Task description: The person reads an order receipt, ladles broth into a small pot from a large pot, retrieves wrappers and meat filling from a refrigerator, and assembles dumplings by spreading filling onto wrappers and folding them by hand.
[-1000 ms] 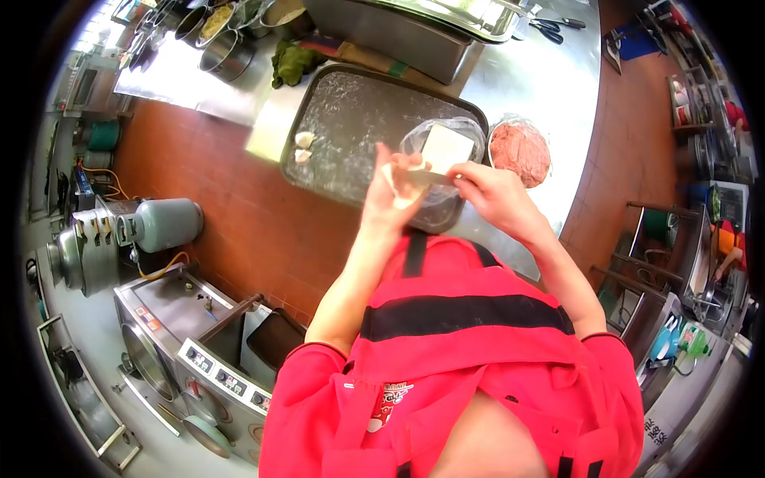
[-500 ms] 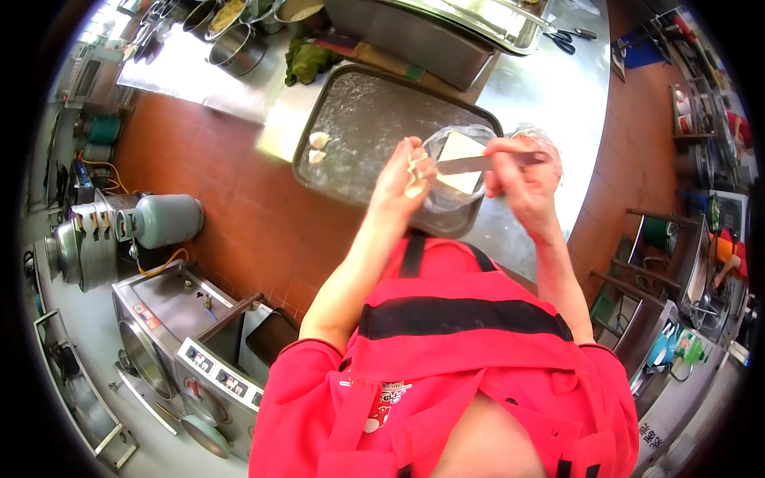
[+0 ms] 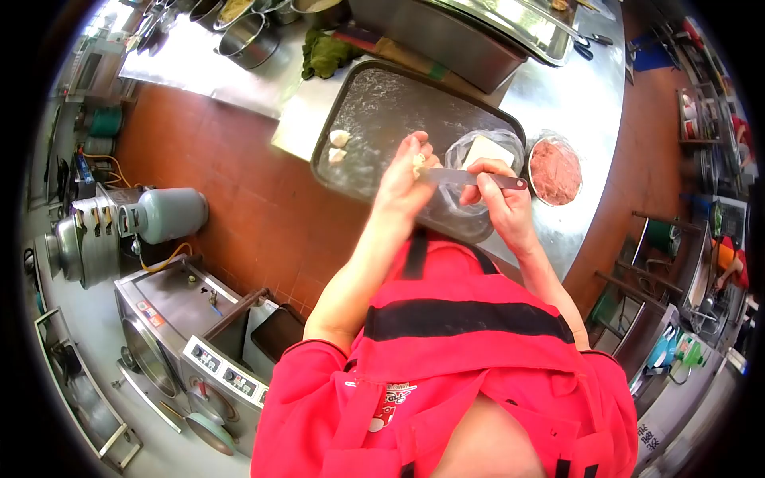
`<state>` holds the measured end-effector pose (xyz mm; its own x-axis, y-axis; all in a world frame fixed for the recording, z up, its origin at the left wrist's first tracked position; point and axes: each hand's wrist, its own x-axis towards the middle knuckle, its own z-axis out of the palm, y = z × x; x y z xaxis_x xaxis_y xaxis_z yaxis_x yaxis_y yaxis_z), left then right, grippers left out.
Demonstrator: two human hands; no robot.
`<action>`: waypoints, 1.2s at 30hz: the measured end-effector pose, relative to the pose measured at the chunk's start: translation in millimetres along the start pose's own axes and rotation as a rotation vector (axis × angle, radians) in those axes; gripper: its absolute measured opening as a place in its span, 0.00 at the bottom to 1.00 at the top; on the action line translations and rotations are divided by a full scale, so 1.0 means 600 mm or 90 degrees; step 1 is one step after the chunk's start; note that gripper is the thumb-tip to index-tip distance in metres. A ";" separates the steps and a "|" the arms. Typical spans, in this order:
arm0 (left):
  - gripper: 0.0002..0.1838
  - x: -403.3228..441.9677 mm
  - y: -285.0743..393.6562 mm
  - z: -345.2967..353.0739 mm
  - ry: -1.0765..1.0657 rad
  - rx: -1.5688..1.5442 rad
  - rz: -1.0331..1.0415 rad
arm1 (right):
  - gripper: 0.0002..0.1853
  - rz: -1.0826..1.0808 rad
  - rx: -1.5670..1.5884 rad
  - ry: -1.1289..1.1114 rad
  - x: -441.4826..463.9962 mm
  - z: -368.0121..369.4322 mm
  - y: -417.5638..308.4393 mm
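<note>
My left hand point(image 3: 405, 177) is closed around a small pale wonton wrapper point(image 3: 418, 162), crumpled between fingers and palm. My right hand point(image 3: 504, 201) grips the dark handle of a flat-bladed metal knife point(image 3: 448, 176). Its blade points left and its tip meets the left hand at the wrapper. Just beyond the right hand lies a stack of pale square wrappers point(image 3: 488, 150) in a clear plastic bag point(image 3: 458, 199), at the right end of a dark tray point(image 3: 374, 187). Folded wontons point(image 3: 338, 146) sit at the tray's left side. Pink minced meat point(image 3: 555, 173) fills a bowl to the right.
Beyond the tray are a green cloth point(image 3: 327, 54), a metal pot point(image 3: 249, 41) and a large steel container point(image 3: 442, 44). Scissors point(image 3: 583, 49) lie at the far right of the steel table point(image 3: 594, 95). A gas cylinder point(image 3: 171, 215) stands at left.
My right hand has moved left and down from over the meat bowl, bringing the blade to the wrapper. The left hand has closed further around the wrapper. The view has shifted slightly.
</note>
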<state>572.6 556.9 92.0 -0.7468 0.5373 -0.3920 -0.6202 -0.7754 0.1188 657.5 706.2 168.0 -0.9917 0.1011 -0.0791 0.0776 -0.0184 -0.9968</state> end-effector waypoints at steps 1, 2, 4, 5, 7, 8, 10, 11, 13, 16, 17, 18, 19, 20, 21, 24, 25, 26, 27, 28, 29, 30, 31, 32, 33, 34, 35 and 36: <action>0.08 -0.001 0.004 -0.001 0.004 0.035 0.015 | 0.11 0.000 -0.015 0.007 0.005 0.002 0.001; 0.08 -0.004 0.007 0.000 0.014 0.080 0.024 | 0.10 -0.001 -0.028 0.014 0.010 0.006 0.004; 0.08 -0.011 0.014 0.003 0.039 0.173 0.042 | 0.10 0.010 -0.031 0.023 0.021 0.015 0.007; 0.08 -0.013 0.022 -0.004 0.012 0.271 0.041 | 0.10 0.013 -0.032 0.021 0.025 0.018 0.011; 0.08 -0.012 0.039 -0.016 -0.047 0.468 0.033 | 0.11 0.014 -0.035 0.024 0.033 0.019 0.020; 0.08 -0.009 0.051 -0.016 -0.064 0.548 0.012 | 0.11 0.035 -0.004 0.028 0.036 0.018 0.018; 0.08 0.006 0.087 0.000 -0.036 0.715 0.078 | 0.10 0.033 0.060 0.070 0.034 -0.001 0.021; 0.08 0.019 0.108 0.006 -0.025 0.797 0.109 | 0.10 0.029 0.086 0.102 0.028 -0.021 0.018; 0.08 0.068 0.181 -0.014 0.025 1.063 0.319 | 0.13 -0.004 0.110 0.194 0.013 -0.080 0.017; 0.08 0.133 0.274 -0.097 0.010 1.414 0.312 | 0.19 0.047 -0.016 0.270 -0.028 -0.159 0.021; 0.08 0.136 0.286 -0.116 -0.018 1.520 0.307 | 0.18 0.039 -0.021 0.199 -0.028 -0.149 -0.004; 0.08 0.123 0.279 -0.118 -0.064 1.533 0.362 | 0.16 0.124 -0.162 0.243 -0.028 -0.138 -0.005; 0.08 0.107 0.269 -0.119 -0.106 1.544 0.418 | 0.14 0.161 -0.217 0.241 -0.024 -0.132 0.009; 0.09 0.107 0.263 -0.122 -0.102 1.528 0.432 | 0.12 0.164 -0.159 0.159 -0.023 -0.127 0.031; 0.10 0.104 0.260 -0.129 -0.091 1.515 0.444 | 0.10 0.215 -0.288 0.101 -0.017 -0.117 0.053; 0.13 0.100 0.248 -0.126 -0.080 1.545 0.468 | 0.10 0.057 -0.628 -0.005 -0.001 -0.084 0.104; 0.14 0.096 0.245 -0.118 -0.079 1.568 0.476 | 0.10 0.061 -0.665 -0.022 0.006 -0.082 0.116; 0.14 0.084 0.238 -0.099 -0.062 1.603 0.495 | 0.10 0.059 -0.687 -0.034 0.010 -0.081 0.120; 0.14 0.072 0.227 -0.080 -0.045 1.639 0.515 | 0.10 0.056 -0.709 -0.045 0.015 -0.081 0.123; 0.14 0.058 0.214 -0.056 -0.026 1.674 0.536 | 0.10 0.052 -0.731 -0.057 0.021 -0.083 0.123; 0.15 0.044 0.201 -0.035 -0.026 1.586 0.475 | 0.10 0.045 -0.721 -0.061 0.026 -0.087 0.124; 0.15 0.026 0.187 -0.015 -0.026 1.496 0.413 | 0.10 0.041 -0.710 -0.065 0.029 -0.091 0.125; 0.15 0.009 0.171 0.005 -0.026 1.404 0.359 | 0.10 0.034 -0.701 -0.069 0.034 -0.096 0.126; 0.14 -0.010 0.152 0.024 -0.042 1.276 0.245 | 0.10 0.028 -0.641 -0.053 0.037 -0.104 0.125; 0.13 -0.031 0.117 0.027 0.003 1.098 0.196 | 0.10 0.023 -0.580 -0.039 0.039 -0.115 0.120; 0.13 -0.045 0.090 0.027 -0.001 0.971 0.122 | 0.10 0.018 -0.520 -0.026 0.043 -0.123 0.113; 0.13 -0.057 0.064 0.027 -0.058 0.803 0.028 | 0.10 0.043 -0.458 -0.024 0.045 -0.128 0.104; 0.15 -0.061 0.033 0.004 -0.104 0.605 -0.039 | 0.11 0.068 -0.397 -0.020 0.047 -0.133 0.092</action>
<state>586.9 522.6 110.8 -0.6869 0.6624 -0.2990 -0.5407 -0.1909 0.8193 642.1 787.3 109.8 -0.9771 0.1011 -0.1873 0.2116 0.5567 -0.8033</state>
